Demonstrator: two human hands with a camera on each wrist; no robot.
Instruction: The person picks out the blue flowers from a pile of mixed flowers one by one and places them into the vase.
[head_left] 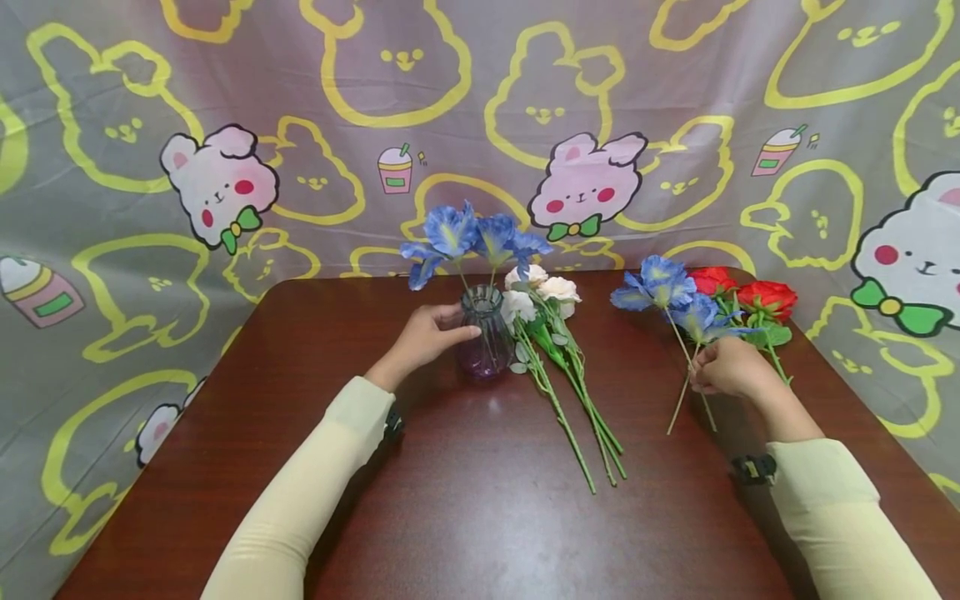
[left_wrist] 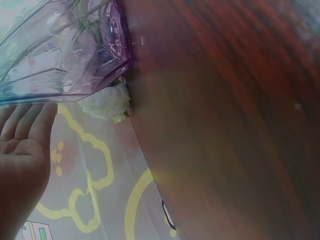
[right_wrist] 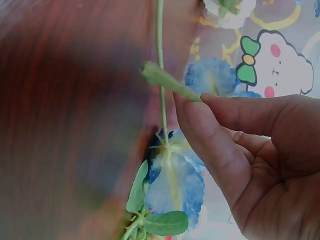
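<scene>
My left hand (head_left: 427,337) holds a ribbed glass vase (head_left: 486,357) with a purple base, thumb on the near side and fingers at the far side. Two blue irises (head_left: 452,230) stand in the vase. In the left wrist view the fingers (left_wrist: 42,122) meet the glass wall. At the right, my right hand (head_left: 731,368) pinches a green stem (right_wrist: 172,84) between thumb and index finger. Two more blue irises (head_left: 663,282) are beside that hand, their stems crossing. One iris (right_wrist: 172,185) with its long stem shows behind the pinched stem in the right wrist view.
White flowers (head_left: 558,292) on long green stems lie just right of the vase. Red roses (head_left: 767,298) lie at the back right, beyond the right hand. A patterned cloth (head_left: 450,100) hangs behind the brown table (head_left: 420,500).
</scene>
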